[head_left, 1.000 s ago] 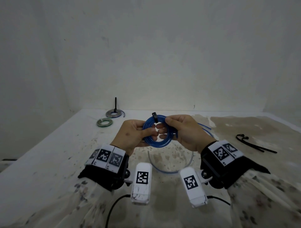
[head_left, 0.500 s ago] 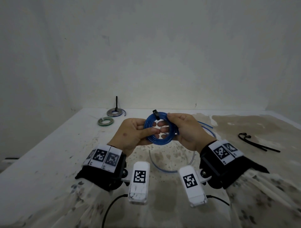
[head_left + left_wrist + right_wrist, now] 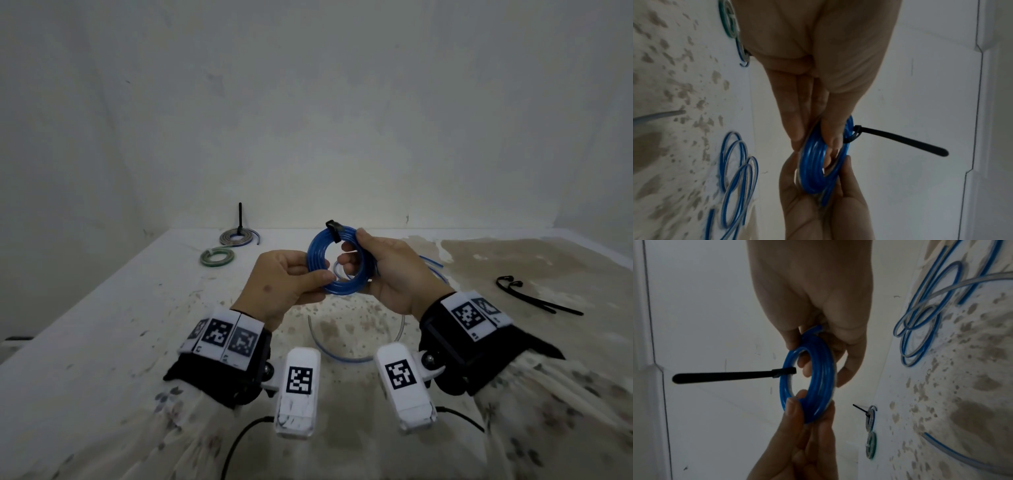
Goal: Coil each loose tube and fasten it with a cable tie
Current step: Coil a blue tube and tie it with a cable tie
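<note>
A coiled blue tube (image 3: 317,253) is held up above the table between both hands. A black cable tie (image 3: 334,228) is wrapped round its top, and its long tail (image 3: 900,139) sticks out away from me. My left hand (image 3: 322,277) pinches the coil's lower left part between thumb and fingers. My right hand (image 3: 349,253) grips the right side, with fingers through the ring. In the right wrist view the coil (image 3: 812,382) and the tie's tail (image 3: 725,375) show plainly, with the left hand (image 3: 797,404) below.
Two tied coils lie at the back left, one green (image 3: 216,257) and one grey (image 3: 238,237) with its tie upright. Loose blue and clear tubes (image 3: 356,356) lie under and behind my hands. Spare black cable ties (image 3: 534,298) lie at the right. Walls close off the back and left.
Both hands have lifted the blue coil a little and turned it slightly. The holds on it look the same.
</note>
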